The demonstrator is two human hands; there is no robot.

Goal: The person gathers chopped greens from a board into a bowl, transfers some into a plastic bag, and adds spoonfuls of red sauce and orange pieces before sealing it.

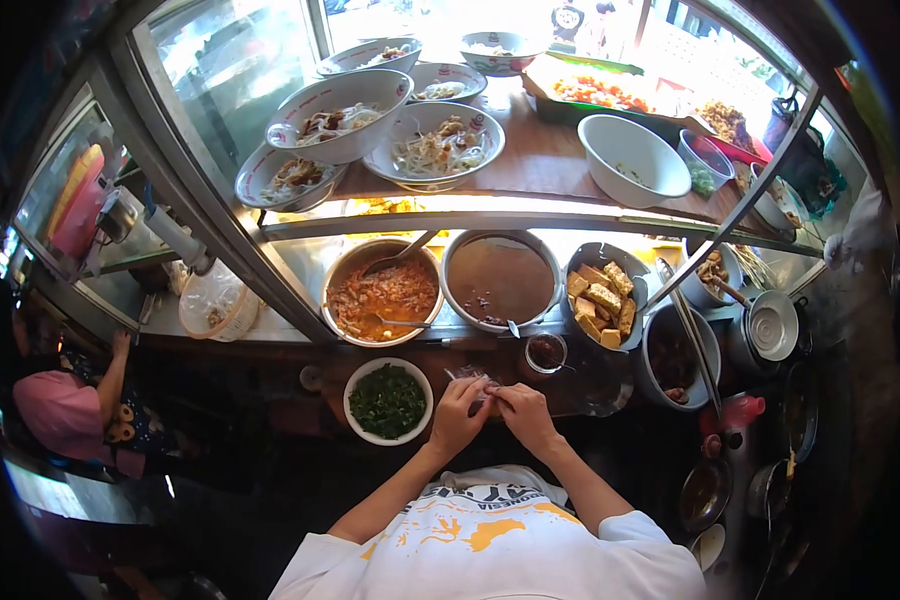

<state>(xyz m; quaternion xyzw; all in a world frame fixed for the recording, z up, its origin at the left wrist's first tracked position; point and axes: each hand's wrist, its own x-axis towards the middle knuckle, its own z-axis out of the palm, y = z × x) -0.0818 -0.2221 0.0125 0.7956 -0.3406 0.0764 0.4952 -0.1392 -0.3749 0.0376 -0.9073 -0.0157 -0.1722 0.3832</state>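
My left hand [457, 418] and my right hand [527, 412] are close together in front of my chest. Their fingertips pinch a small clear plastic bag [467, 376] with something dark in it that is too small to make out. Beside my left hand stands a white bowl of chopped green leaves [388, 400]. Just beyond my right hand is a glass jar of dark red paste [545, 353], with a spoon handle sticking out.
Behind the hands stand a pot of reddish stew [382, 290], a pot of brown broth [500, 278] and a bowl of fried tofu [602, 300]. Noodle bowls [435, 145] fill the shelf above. Tongs [692, 335] lean over a pot at right. Another person [65, 410] is at left.
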